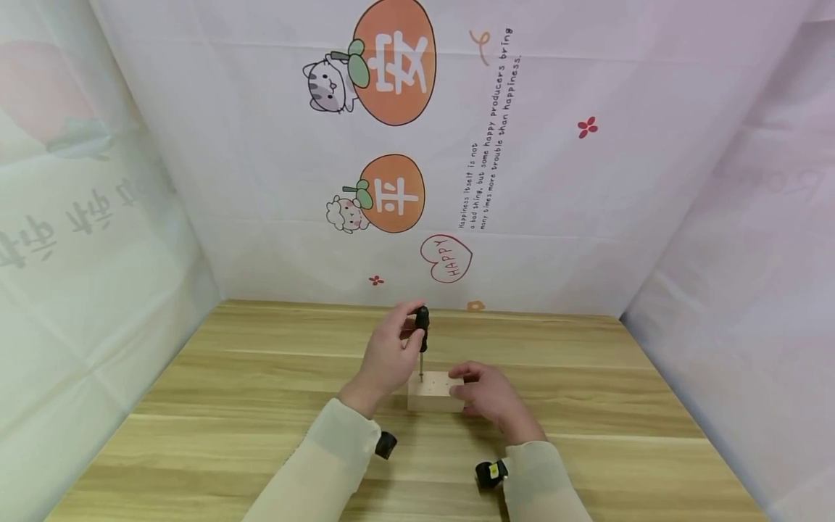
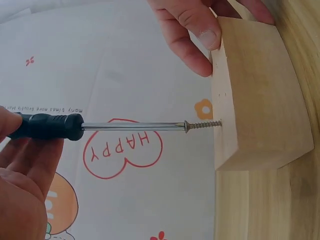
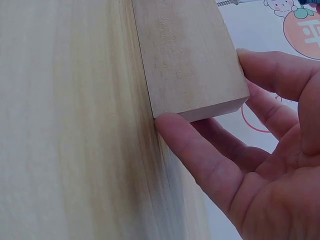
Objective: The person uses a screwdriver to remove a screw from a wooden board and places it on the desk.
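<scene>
My left hand grips the dark handle of a screwdriver, which stands upright over the left end of a pale wooden block. Its metal shaft meets the head of a threaded screw, whose tip is in the block's top face with most of the thread exposed. Small holes or marks show in that face beside the screw. At the block's right end, my right hand holds it, fingers spread over the top and round the end in the right wrist view.
The block sits on a wood-grain table. White printed cloth rises along the table's back edge and both sides. A black wrist camera is worn at the left sleeve, another camera at the right.
</scene>
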A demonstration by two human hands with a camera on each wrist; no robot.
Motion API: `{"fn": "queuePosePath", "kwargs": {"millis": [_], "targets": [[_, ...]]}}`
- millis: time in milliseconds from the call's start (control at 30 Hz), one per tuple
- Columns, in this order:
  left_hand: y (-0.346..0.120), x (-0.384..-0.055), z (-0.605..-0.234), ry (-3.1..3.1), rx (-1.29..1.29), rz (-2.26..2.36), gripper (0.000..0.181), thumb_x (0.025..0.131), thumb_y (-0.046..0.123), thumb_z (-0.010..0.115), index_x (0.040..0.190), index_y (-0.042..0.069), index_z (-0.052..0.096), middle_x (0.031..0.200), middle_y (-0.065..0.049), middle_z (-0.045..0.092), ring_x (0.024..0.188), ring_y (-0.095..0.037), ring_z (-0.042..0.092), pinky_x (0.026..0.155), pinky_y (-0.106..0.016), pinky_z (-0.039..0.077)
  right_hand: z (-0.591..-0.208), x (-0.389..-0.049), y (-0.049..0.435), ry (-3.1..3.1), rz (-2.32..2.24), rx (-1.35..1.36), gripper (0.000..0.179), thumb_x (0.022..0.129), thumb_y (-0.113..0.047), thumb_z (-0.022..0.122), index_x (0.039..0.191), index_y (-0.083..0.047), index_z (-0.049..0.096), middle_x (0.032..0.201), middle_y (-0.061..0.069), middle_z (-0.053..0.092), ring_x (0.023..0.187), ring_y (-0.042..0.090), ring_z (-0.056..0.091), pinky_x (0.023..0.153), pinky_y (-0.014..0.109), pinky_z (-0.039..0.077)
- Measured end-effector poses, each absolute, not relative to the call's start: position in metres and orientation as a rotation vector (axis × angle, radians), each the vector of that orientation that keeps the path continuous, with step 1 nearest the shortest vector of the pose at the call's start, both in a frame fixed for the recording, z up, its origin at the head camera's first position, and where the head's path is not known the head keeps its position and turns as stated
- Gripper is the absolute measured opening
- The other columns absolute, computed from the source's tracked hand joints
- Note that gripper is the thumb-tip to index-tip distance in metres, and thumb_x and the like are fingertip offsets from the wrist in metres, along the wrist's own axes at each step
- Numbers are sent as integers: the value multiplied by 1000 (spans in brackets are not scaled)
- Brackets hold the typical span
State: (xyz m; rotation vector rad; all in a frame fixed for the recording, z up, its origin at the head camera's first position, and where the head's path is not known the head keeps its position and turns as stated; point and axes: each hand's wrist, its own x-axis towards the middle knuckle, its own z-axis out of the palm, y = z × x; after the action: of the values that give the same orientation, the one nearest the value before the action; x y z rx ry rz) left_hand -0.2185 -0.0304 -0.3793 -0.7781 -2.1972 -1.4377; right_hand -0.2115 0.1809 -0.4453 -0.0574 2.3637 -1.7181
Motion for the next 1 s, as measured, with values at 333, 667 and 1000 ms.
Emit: {"fn": "queuePosePath", "kwargs": {"millis": [333, 667, 1000], "targets": [[-33, -220, -377, -2142, -841, -1307, 45, 95, 0, 65, 137, 16, 63, 117, 0, 63, 97, -14, 60, 81, -31, 55, -449, -215, 182, 2363, -1703, -60, 22, 89, -11, 74, 111, -10, 70, 125, 17, 55, 96, 28, 60, 73, 43, 58], [-36, -224, -375, -2174, -798, -1387, 40, 96, -1, 64, 134, 13, 64, 126, -3, 54, 98, -17, 61, 76, -29, 56, -447, -212, 181, 2370, -1705, -71, 23, 90, -10, 74, 112, -8, 69, 126, 17, 55, 99, 28, 59, 73, 45, 58], [-39, -224, -373, -2151, -765, -1352, 36, 90, 5, 74, 125, 12, 71, 106, 1, 64, 84, -12, 61, 72, -26, 56, -446, -213, 178, 2367, -1718, -51, 24, 89, -8, 74, 112, -6, 69, 122, 17, 56, 95, 29, 59, 71, 47, 58]]}}
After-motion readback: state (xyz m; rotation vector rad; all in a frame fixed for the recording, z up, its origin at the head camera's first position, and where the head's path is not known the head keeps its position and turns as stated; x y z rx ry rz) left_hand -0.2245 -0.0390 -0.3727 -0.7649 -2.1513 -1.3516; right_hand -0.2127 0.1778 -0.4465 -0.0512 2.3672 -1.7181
